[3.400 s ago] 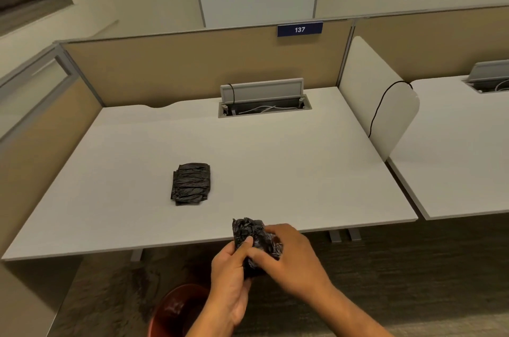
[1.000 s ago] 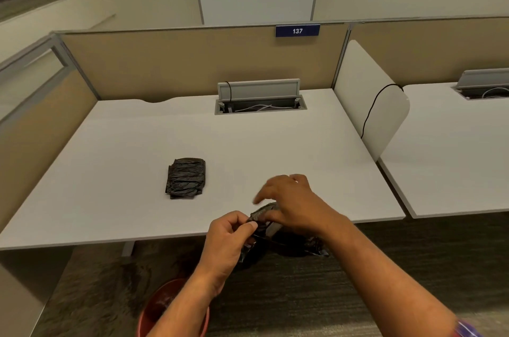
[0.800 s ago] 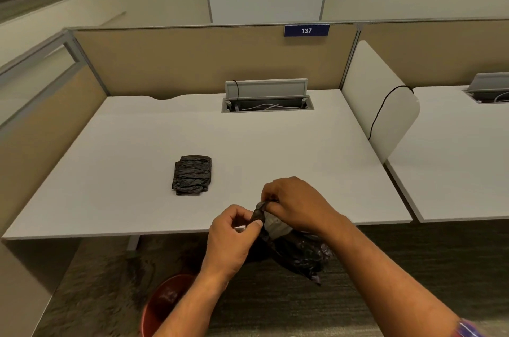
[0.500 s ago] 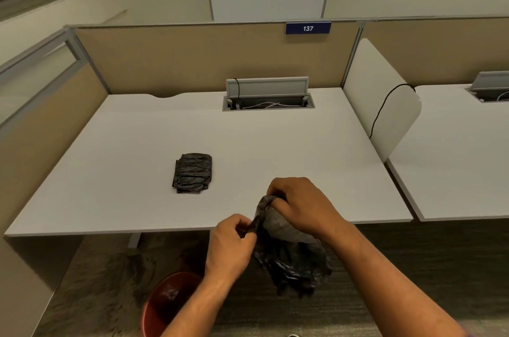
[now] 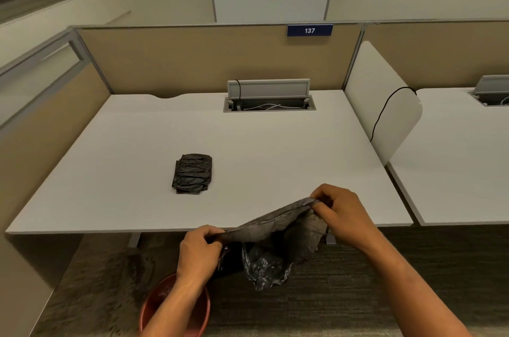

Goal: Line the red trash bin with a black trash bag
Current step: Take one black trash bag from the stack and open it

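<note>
Left hand [image 5: 199,250] and right hand [image 5: 340,211] each pinch the black trash bag [image 5: 275,240], stretched above the white desk [image 5: 275,149] edge; the red trash bin [image 5: 154,306] sits below-left. Thin film could tear if yanked

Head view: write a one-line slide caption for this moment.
Both hands, left hand and right hand, stretch a black trash bag open above the red trash bin beside a desk.

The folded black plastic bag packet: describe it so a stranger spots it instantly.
Start at the white desk below the blue 137 sign. On its left half lies the folded black plastic bag packet, flat, compact and untouched, unlike the opened black trash bag stretched between both hands.
</note>
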